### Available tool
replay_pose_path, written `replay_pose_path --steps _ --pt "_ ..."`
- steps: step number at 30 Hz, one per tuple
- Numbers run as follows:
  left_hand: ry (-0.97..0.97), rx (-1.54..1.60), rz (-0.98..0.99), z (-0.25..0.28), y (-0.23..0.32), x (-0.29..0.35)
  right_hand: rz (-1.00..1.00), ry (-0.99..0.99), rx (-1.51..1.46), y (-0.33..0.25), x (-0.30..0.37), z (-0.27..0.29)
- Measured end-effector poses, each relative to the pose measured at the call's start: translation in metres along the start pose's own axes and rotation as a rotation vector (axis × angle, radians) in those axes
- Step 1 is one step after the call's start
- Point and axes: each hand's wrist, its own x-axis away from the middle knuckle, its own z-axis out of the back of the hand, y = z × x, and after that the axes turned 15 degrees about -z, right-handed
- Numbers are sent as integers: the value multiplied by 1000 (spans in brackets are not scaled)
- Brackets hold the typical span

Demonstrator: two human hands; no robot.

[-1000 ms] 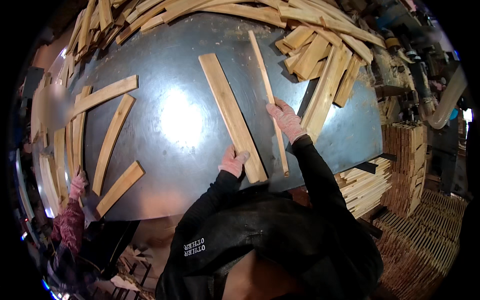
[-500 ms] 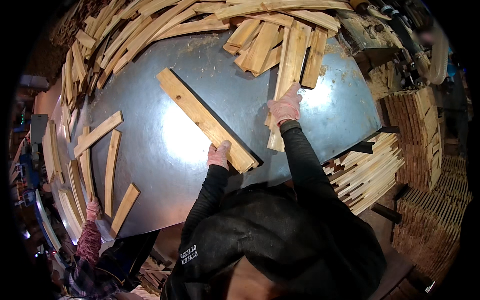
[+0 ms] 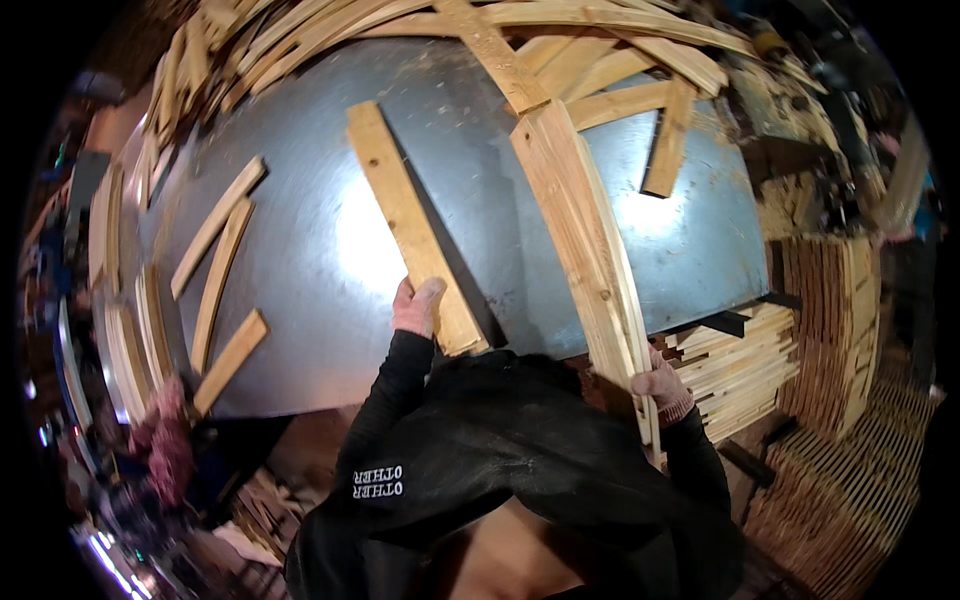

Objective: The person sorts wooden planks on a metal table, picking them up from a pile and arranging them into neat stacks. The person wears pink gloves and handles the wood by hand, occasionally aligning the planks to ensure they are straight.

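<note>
My left hand (image 3: 417, 306), in a pinkish work glove, is closed on the near end of a wooden board (image 3: 392, 200). The board slants away from me over the metal table (image 3: 310, 320), with a dark shadow along its right side. My right hand (image 3: 662, 386), gloved alike, grips the near end of several long wooden strips (image 3: 580, 230) bunched together. Their near ends stick out past the table's front edge, close to my body. At its far end the bunch meets another plank (image 3: 497, 60).
A heap of wooden strips (image 3: 340, 30) runs along the far edge. Short pieces (image 3: 222, 285) lie at left, near a co-worker's gloved hand (image 3: 165, 400). One piece (image 3: 670, 140) lies at the far right. Stacked slats (image 3: 745, 365) and tall wood piles (image 3: 815, 320) stand right of the table.
My right hand has drawn the bunch of strips toward me, past the table's edge. The left-hand board has turned more upright in view. The co-worker's hand has shifted slightly left.
</note>
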Motion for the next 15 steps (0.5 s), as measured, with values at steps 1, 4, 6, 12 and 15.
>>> replay_pose_path --steps 1,4,6,12,15 --pt "11 9 19 1 10 3 -86 52 77 1 7 0" --pt "37 11 63 14 24 6 -235 73 282 27 25 46" --pt "44 58 21 26 11 3 -262 0 348 21 20 46" --pt "172 27 -1 51 17 23 -47 -139 716 -61 -132 -99" --pt "127 -193 -62 56 -18 7 29 -41 857 -51 -240 -130"
